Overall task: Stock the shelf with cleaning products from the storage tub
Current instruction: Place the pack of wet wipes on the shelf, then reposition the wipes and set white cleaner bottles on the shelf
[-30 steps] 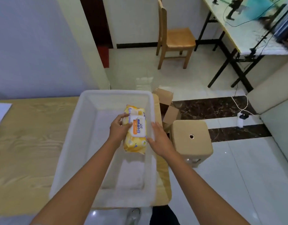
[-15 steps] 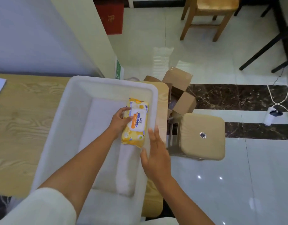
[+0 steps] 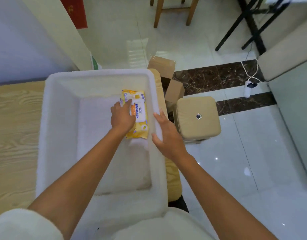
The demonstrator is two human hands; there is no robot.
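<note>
A yellow pack of wet wipes (image 3: 140, 126) with a white lid lies inside the white storage tub (image 3: 50, 135), close to its right wall. My left hand (image 3: 122, 116) reaches into the tub and holds the pack from its left side, fingers over the white lid. My right hand (image 3: 168, 137) rests on the tub's right rim with its fingers fairly straight and the thumb on the inner side. Nothing else shows inside the tub. No shelf is in view.
The tub stands on a light wooden table (image 3: 14, 135). A beige stool (image 3: 197, 116) is right of the tub, with open cardboard boxes (image 3: 174, 91) behind it. Farther off are a wooden chair (image 3: 173, 13), black desk legs (image 3: 249, 23) and a white cable (image 3: 248, 85) on the tiled floor.
My right hand left the pack's side and settled on the tub's right rim. My left hand kept the pack, now low in the tub. The view tilted downward.
</note>
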